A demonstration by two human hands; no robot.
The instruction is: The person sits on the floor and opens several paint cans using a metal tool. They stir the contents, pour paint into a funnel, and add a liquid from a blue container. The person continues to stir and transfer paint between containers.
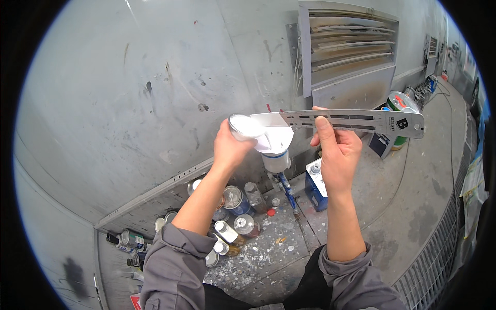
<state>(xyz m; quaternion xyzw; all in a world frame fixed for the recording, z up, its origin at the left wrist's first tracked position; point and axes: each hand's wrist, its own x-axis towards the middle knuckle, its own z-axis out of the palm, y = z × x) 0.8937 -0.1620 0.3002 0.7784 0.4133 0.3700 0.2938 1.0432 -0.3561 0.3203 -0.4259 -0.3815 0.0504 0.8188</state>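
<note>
My left hand (229,149) is wrapped round a cup of white paint (245,127), tipped to the right. Its rim lies against a white paper paint strainer (279,137), which sits in the top of a spray gun's white cup (276,163). Below that cup the spray gun's blue and metal body (283,189) shows. My right hand (338,151) pinches a long, slotted metal paint mixing stick (395,124) between thumb and fingers. The stick lies almost level, and its white-coated left end is over the strainer, close to the cup's rim.
Several cans and bottles (235,199) stand on the paint-spotted floor by the wall. A blue rectangular can (315,188) stands right of the spray gun. Farther right is a large round tin (402,103) beside a dark box (381,145). A floor grate (434,258) runs along the right.
</note>
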